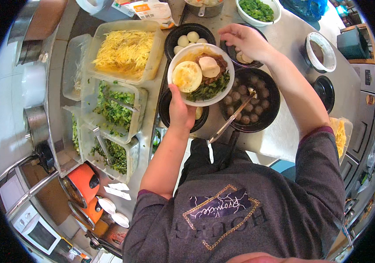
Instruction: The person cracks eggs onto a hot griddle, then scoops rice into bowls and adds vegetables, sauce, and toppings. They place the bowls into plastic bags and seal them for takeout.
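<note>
My left hand (181, 107) holds a white bowl (208, 103) by its near left rim, thumb over the edge. In the bowl lie a round fried egg (187, 76), a pale round slice (209, 67), brown chopped food and dark green chopped vegetables, with yellow shreds partly showing. Just beyond it, my right hand (243, 38) hovers over a black bowl (257, 63) of pale round slices (242, 57). Its fingers are loosely bent and apart, with nothing visible in them. Below my right forearm sits a black pan (264, 124) of meatballs, with a metal spoon (227, 127) resting in it.
Left, clear tubs hold yellow shreds (123, 48), chopped greens (113, 107) and darker chopped vegetables (110, 153). A black bowl of peeled eggs (190, 39) stands behind the held bowl. Farther back is a white bowl of green pieces (257, 9); a white-rimmed container (328, 65) stands right.
</note>
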The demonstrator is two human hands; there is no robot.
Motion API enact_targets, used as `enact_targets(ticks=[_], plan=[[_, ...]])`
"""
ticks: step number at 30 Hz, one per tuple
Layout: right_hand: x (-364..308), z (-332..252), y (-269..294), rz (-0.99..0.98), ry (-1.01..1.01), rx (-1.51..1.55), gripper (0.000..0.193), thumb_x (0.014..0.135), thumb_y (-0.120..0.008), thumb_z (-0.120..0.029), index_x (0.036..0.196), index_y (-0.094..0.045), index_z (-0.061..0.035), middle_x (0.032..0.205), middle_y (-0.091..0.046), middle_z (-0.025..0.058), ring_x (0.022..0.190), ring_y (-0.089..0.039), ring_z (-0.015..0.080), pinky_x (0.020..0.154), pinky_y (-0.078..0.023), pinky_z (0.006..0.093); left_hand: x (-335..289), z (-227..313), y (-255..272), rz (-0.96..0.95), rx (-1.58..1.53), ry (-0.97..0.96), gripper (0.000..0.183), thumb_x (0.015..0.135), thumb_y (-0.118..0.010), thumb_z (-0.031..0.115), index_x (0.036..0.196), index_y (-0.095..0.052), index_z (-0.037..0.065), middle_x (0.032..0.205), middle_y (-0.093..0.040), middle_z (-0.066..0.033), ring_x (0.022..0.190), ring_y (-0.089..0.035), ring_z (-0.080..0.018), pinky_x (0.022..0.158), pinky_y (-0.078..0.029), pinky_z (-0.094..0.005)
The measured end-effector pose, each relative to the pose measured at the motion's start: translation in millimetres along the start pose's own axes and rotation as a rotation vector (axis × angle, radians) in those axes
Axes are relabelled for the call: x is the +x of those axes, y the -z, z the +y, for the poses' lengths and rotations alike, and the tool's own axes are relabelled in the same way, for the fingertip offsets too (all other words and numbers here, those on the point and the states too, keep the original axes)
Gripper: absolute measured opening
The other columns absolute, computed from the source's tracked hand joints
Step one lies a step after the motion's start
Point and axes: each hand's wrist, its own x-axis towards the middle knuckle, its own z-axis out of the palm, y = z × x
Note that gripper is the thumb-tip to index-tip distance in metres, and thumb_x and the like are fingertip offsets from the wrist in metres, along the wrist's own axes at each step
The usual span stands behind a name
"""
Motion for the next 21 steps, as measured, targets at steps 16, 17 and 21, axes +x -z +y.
enact_targets(ticks=[16, 17, 21], plan=[[-20, 16, 12, 0.03, -0.158, -0.149, 0.019, 0.078, -0.069, -0.013, 0.093, -0.06, -0.0045, 0.081, -0.065, 0.0077, 0.075, -0.063, 0.0172, 0.069, -0.05, 0.0324, -23, 10, 27, 0.05, -0.009, -0.037, 0.069, 0.092, -0.035, 0.059, 0.142, -0.029, 0.012, 0.145, -0.035, -0.0054, 0.132, -0.035, -0.0229, 0.109, -0.03, -0.0402], [-29, -6, 5, -0.021, -0.057, -0.086, 0.02, 0.079, -0.068, -0.011, 0.095, -0.059, -0.003, 0.08, -0.064, 0.007, 0.075, -0.062, 0.0142, 0.068, -0.05, 0.0304, -25, 10, 28, 0.033, -0.024, -0.043, 0.068, 0.093, -0.033, 0.059, 0.143, -0.029, 0.013, 0.145, -0.035, -0.0053, 0.132, -0.035, -0.0234, 0.109, -0.03, -0.0408], [-59, -75, -48, -0.15, 0.174, -0.091, 0.028, 0.078, -0.07, -0.012, 0.102, -0.059, -0.0044, 0.084, -0.062, 0.0041, 0.071, -0.057, 0.0113, 0.066, -0.049, 0.027, -39, 6, 36, 0.02, -0.06, -0.08, 0.068, 0.093, -0.032, 0.06, 0.143, -0.028, 0.015, 0.145, -0.035, -0.0051, 0.132, -0.036, -0.0242, 0.108, -0.031, -0.0424]])
